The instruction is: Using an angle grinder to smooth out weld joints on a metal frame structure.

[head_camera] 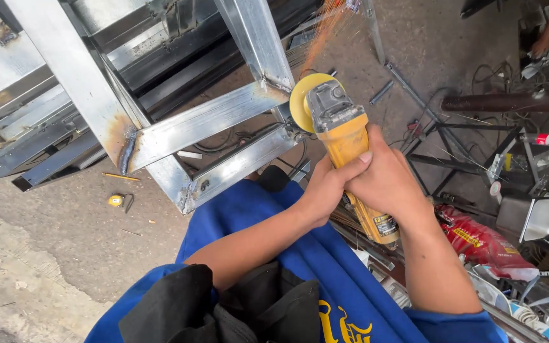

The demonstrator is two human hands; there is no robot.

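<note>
A yellow angle grinder (344, 136) is held in both my hands. My right hand (386, 181) wraps its body from the right. My left hand (322, 190) grips it from the left, just below. Its yellow disc (300, 101) touches a welded joint (274, 86) on a frame of galvanised square steel tubes (204, 121). Orange sparks (322, 28) fly up and away from the disc. I wear blue clothing (312, 254).
A dark burnt weld (125, 149) marks another joint at the left. A small yellow tape measure (117, 201) and a pencil (121, 176) lie on the concrete floor. A red bag (478, 238), metal stands, cables and cluttered tools fill the right side.
</note>
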